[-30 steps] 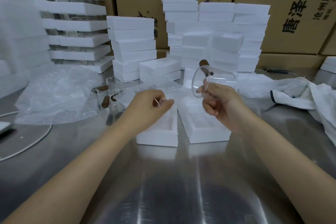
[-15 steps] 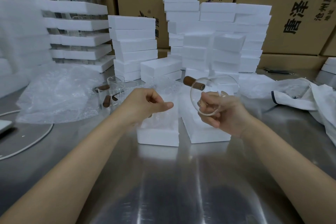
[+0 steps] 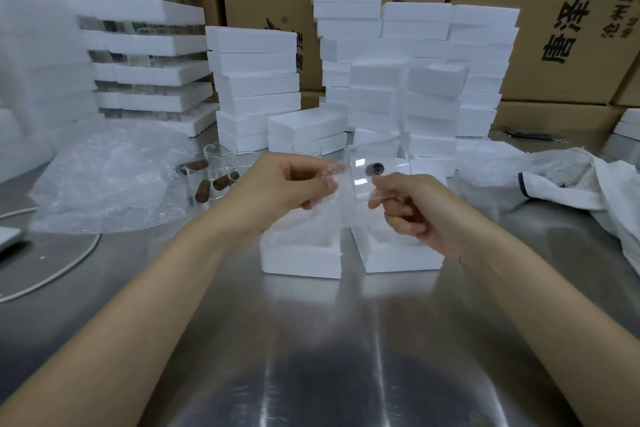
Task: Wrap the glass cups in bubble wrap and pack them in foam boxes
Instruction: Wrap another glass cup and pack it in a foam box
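- Steel table [image 3: 311,374] fills the foreground, and at its far left a white cable [image 3: 52,274] curls across the metal.
- Just behind the cable sits a loose heap of bubble wrap [image 3: 104,184], crinkled and cloudy.
- Up behind that heap, foam trays [image 3: 149,45] stand stacked high, with glassware glinting between the layers.
- Next along, spare cups [image 3: 214,177] with brown wooden handles huddle at the heap's right edge, packed close together.
- Across the back rise towers of closed foam boxes [image 3: 254,80], with cardboard cartons [image 3: 536,28] behind them.
- Now the action: the left hand [image 3: 287,187] is up over the table, fingers curled, thumb and forefinger pinching the crinkled edge of a bubble wrap sheet [image 3: 330,172].
- That sheet hangs hazily below the pinch, right against the cup.
- And there is the glass cup [image 3: 362,178], held in the air between the two hands, the dark end of its handle facing the camera.
- The right hand [image 3: 415,208] grips it from below and from the right, fingers curled, fingertips on the glass.
- Directly under the hands lie two open shells side by side: the left foam box [image 3: 301,258] and the right foam box [image 3: 398,258], a narrow gap between them, their hollows partly hidden by the hands.
- Far right, a white cloth [image 3: 588,180] lies crumpled on the metal.
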Motion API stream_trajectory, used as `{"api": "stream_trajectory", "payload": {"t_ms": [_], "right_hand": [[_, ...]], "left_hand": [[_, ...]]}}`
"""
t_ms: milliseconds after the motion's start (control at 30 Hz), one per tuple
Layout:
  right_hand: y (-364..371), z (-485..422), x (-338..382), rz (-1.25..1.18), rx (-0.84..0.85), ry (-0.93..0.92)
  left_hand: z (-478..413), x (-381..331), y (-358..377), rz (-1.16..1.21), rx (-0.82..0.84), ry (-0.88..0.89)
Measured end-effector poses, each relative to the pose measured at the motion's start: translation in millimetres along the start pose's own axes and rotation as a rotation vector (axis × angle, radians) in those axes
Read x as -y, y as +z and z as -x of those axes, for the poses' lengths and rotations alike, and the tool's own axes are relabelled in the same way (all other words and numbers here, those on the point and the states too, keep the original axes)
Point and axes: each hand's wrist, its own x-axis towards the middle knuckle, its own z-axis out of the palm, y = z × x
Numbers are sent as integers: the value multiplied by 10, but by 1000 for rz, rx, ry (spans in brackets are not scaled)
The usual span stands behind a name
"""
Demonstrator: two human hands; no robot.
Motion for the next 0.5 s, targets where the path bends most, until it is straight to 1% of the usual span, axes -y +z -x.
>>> {"api": "stream_trajectory", "payload": {"t_ms": [67, 133, 200, 233, 367, 500], "right_hand": [[18, 1, 14, 67, -95, -43], [34, 19, 23, 149, -137, -59], [46, 43, 18, 292, -150, -80], [57, 52, 10, 360, -154, -91], [169, 77, -37, 545, -148, -167], [210, 74, -31, 615, -151, -219]], "left_hand": [[8, -10, 33, 30, -2, 6], [-4, -10, 56, 67, -91, 47], [-27, -1, 48, 95, -201, 101], [-32, 1, 46, 83, -230, 131], [-12, 41, 164, -97, -220, 232], [20, 71, 264, -106, -264, 291]]}}
